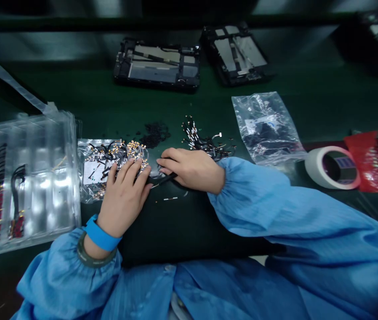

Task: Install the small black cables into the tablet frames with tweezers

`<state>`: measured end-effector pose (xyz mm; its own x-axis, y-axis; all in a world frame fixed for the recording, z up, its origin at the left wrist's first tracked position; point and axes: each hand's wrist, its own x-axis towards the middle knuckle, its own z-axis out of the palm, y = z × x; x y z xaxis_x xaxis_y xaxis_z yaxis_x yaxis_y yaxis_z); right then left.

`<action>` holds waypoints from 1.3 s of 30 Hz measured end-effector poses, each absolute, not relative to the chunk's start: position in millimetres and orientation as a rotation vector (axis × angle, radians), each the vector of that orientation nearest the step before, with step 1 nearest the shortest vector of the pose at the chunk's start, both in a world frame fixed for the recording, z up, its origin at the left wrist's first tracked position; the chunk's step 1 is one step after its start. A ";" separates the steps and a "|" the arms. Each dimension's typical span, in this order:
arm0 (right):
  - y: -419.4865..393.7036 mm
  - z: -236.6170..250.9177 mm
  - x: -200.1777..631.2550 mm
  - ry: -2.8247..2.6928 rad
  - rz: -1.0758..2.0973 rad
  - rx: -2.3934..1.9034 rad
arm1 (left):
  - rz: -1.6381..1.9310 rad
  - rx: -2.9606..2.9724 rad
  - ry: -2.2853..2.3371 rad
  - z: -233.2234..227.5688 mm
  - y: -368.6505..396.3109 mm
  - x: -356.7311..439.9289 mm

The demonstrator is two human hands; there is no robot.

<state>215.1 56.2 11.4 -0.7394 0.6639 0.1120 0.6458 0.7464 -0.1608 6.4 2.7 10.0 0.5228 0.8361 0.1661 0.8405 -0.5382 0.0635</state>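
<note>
My left hand (pixel 125 195) lies flat, fingers spread, on a clear bag (pixel 92 173) of small black cables with gold connectors. A blue band circles that wrist. My right hand (pixel 192 168) rests just to the right of it, fingers curled around a thin black tool (pixel 164 179) that points left toward the bag. A loose heap of black cables with white tips (pixel 205 140) lies just beyond my right hand. A pile of tiny black parts (pixel 155 132) sits behind both hands. Both arms wear blue sleeves.
A clear plastic tray (pixel 42 178) holding black and red cable parts stands at the left. Two opened device frames (pixel 157 66) (pixel 237 53) lie at the back. A clear bag (pixel 265 126), a tape roll (pixel 332 166) and red packets (pixel 375 160) lie on the right.
</note>
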 end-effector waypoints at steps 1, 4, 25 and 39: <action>54.1 11.1 215.9 -2.779 0.166 -1.047 | -0.282 -2.720 -1.499 9.8 2.6 6.5; 50.9 8.4 215.5 -2.736 0.199 -1.027 | -0.296 -2.718 -1.511 8.6 2.6 6.9; -18.9 -14.8 228.7 -2.607 -0.449 -0.996 | -0.336 -2.626 -1.604 -3.0 5.1 8.2; -8.3 1.1 312.5 -2.565 -0.470 -1.038 | -0.326 -2.568 -1.579 -1.2 8.3 7.7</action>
